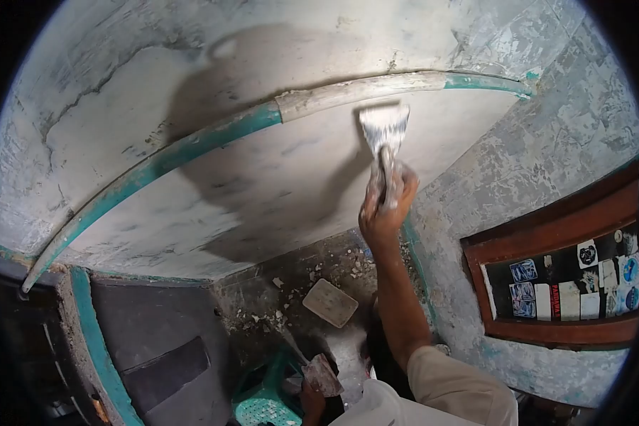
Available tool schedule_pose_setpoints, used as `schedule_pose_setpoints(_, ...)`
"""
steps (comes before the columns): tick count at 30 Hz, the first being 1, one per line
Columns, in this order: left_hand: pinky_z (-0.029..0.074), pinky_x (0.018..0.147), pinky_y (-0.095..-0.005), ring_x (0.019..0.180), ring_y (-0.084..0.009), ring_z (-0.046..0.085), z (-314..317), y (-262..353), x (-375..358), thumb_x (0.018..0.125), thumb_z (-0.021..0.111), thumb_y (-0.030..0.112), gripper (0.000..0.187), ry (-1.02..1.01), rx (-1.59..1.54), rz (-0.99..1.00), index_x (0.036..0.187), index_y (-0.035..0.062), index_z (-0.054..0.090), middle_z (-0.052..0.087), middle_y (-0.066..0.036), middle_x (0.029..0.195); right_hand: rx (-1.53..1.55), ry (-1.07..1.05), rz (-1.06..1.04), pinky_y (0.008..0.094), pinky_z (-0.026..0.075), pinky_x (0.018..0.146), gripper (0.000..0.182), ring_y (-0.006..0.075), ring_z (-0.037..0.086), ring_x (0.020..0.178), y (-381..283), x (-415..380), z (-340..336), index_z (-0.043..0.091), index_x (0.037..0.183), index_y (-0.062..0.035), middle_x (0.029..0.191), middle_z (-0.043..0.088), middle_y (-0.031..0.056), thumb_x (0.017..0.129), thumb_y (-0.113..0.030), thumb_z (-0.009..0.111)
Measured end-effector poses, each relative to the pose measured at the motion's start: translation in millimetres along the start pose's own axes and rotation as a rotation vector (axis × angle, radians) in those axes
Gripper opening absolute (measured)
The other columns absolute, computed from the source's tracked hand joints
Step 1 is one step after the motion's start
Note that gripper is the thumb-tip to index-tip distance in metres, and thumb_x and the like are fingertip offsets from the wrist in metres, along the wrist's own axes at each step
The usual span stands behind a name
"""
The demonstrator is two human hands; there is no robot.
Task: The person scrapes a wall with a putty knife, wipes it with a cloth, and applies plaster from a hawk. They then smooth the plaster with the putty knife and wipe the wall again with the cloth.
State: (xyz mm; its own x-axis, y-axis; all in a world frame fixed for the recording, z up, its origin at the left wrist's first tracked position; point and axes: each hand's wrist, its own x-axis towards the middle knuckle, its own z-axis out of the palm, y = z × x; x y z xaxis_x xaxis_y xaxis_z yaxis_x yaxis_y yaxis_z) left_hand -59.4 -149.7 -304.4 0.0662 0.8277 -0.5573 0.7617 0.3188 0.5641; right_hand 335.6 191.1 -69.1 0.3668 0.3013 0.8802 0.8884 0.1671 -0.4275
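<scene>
My right hand [389, 206] is raised, its putty-smeared fingers wrapped around the handle of a putty knife [387, 126]. The wide blade points up against the white plastered wall [298, 163], just below a curved strip [362, 91] that is part turquoise and part coated off-white. Low in the view, my left hand [312, 402] grips a small flat rectangular plate [323, 376] with pale smears. Much of that hand is in shadow, and its finger positions are partly hidden.
A green plastic stool [266, 410] stands beside my left hand. On the floor lies a rectangular tray [330, 303] among plaster crumbs [259, 317]. To the right is a wood-framed panel [568, 284] with stickers on a rough grey wall [490, 156]. A turquoise-edged post [96, 334] stands left.
</scene>
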Motion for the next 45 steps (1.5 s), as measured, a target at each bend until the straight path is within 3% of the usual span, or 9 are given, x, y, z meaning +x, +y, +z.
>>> schedule_pose_setpoints(5,0.047,0.083,-0.0586,0.100,-0.0544,0.060,-15.6,20.6,-0.8,0.100,0.049,0.024,0.036,-0.083,0.004,-0.064,0.125,-0.0021,0.053,0.064,-0.034,0.107,-0.054,0.049,-0.113,0.0397,0.049,0.082,0.046,0.0296,0.051,0.097,4.8,31.6,15.7,0.051,0.134,0.0059,0.117,0.047,0.0226,0.089,0.008,0.053)
schedule_pose_setpoints(7,0.047,0.084,-0.0585,0.100,-0.0545,0.060,-18.0,23.4,-0.6,0.102,0.047,0.029,0.038,-0.024,-0.055,0.072,0.125,-0.0009,0.053,0.064,-0.033,0.107,-0.116,0.074,-0.137,0.0359,0.047,0.085,0.040,0.0270,0.050,0.101,-0.5,32.4,24.6,0.045,0.136,0.0100,0.115,0.045,0.0222,0.097,0.002,0.050)
schedule_pose_setpoints(13,0.048,0.084,-0.0569,0.102,-0.0541,0.060,-11.0,21.3,5.4,0.101,0.049,0.026,0.037,-0.042,-0.015,-0.044,0.127,0.0000,0.052,0.064,-0.033,0.109,0.034,0.197,-0.030,0.0325,0.047,0.080,0.038,0.0194,0.047,0.094,6.8,38.3,50.2,0.044,0.136,0.0095,0.113,0.042,0.0167,0.100,-0.002,0.049)
schedule_pose_setpoints(15,0.048,0.084,-0.0571,0.101,-0.0541,0.060,-8.8,17.6,8.0,0.101,0.049,0.026,0.037,-0.039,-0.030,-0.030,0.127,-0.0003,0.052,0.064,-0.033,0.108,0.022,0.171,0.035,0.0408,0.045,0.092,0.048,0.0306,0.048,0.106,0.4,41.1,47.4,0.045,0.140,0.0088,0.120,0.046,0.0246,0.093,0.008,0.055)
schedule_pose_setpoints(22,0.047,0.083,-0.0575,0.098,-0.0548,0.060,-12.3,34.3,9.4,0.101,0.049,0.028,0.039,0.015,0.049,-0.046,0.124,-0.0032,0.053,0.064,-0.035,0.102,0.118,0.214,0.039,0.0399,0.044,0.092,0.049,0.0295,0.049,0.103,0.7,50.7,55.9,0.045,0.140,0.0097,0.117,0.047,0.0231,0.093,0.007,0.057)
schedule_pose_setpoints(31,0.048,0.081,-0.0580,0.095,-0.0557,0.060,-8.4,20.6,20.8,0.101,0.049,0.030,0.040,0.004,0.039,0.040,0.121,-0.0040,0.055,0.064,-0.035,0.100,-0.001,0.183,0.094,0.0303,0.049,0.073,0.044,0.0216,0.050,0.091,-29.6,60.1,40.1,0.052,0.135,0.0089,0.109,0.049,0.0201,0.091,0.011,0.056)
schedule_pose_setpoints(35,0.047,0.083,-0.0577,0.098,-0.0555,0.060,-4.7,23.3,21.8,0.101,0.050,0.030,0.039,0.003,-0.060,0.023,0.120,-0.0042,0.056,0.064,-0.034,0.103,-0.079,0.084,-0.004,0.0315,0.048,0.062,0.023,0.0211,0.057,0.083,-37.8,39.1,14.8,0.053,0.119,0.0063,0.100,0.050,0.0171,0.096,0.006,0.052)
schedule_pose_setpoints(41,0.045,0.093,-0.0555,0.110,-0.0538,0.057,-22.9,14.1,13.8,0.100,0.050,0.025,0.041,-0.041,-0.090,0.015,0.129,-0.0046,0.052,0.061,-0.034,0.115,-0.053,0.006,0.276,0.0276,0.047,0.063,0.026,0.0121,0.055,0.081,-41.8,9.5,-32.5,0.053,0.121,0.0079,0.100,0.055,0.0116,0.097,-0.001,0.054)
schedule_pose_setpoints(45,0.044,0.096,-0.0533,0.114,-0.0519,0.056,-47.6,7.7,-4.5,0.100,0.050,0.022,0.043,-0.054,-0.042,0.097,0.134,-0.0040,0.049,0.059,-0.034,0.122,0.311,0.178,0.825,0.0302,0.045,0.072,0.028,0.0136,0.051,0.083,-65.2,66.1,-22.5,0.052,0.125,0.0088,0.102,0.051,0.0106,0.102,-0.007,0.049)
